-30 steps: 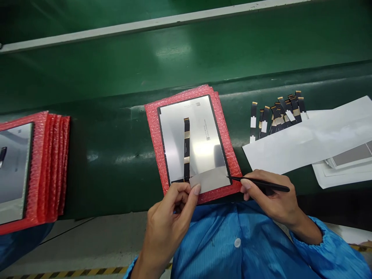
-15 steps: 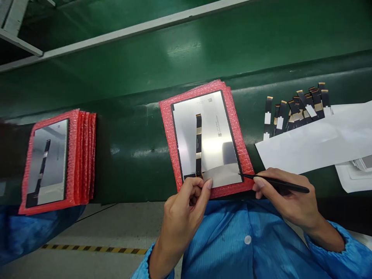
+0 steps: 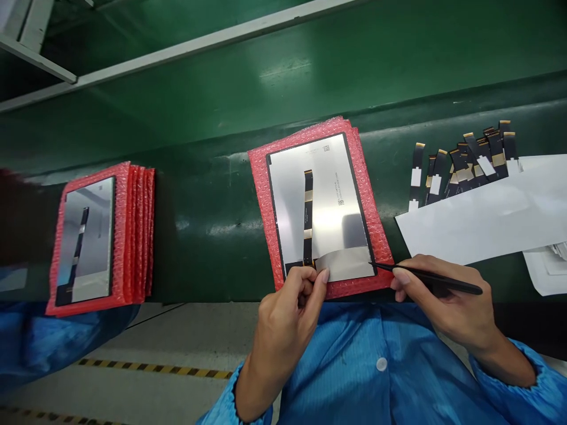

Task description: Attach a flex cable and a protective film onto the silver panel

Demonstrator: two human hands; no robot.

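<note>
A silvery display panel (image 3: 287, 206) with a black rim lies on a stack of red bubble-wrap sheets (image 3: 372, 206) before me. Up its back runs a black flex cable (image 3: 308, 209) with gold patches. My left hand (image 3: 283, 321) pinches the left end of a grey film strip (image 3: 348, 264) along the panel's near edge. My right hand (image 3: 460, 307) grips black tweezers (image 3: 443, 280) like a pen. Their tip touches or nearly touches the strip's right end at the panel's border. Under my left fingers, the cable's lower end is partly hidden.
Several loose flex cables (image 3: 478, 156) lie at the right, partly under a white sheet (image 3: 478, 221). At the left, another panel (image 3: 91, 236) rests on red bubble wrap (image 3: 139, 236), near a blue sleeve (image 3: 57, 336). The green bench (image 3: 208, 236) ends just before my body.
The view has shifted slightly, so the scene sits further right. Both hands keep nearly the same places on the strip and the tweezers.
</note>
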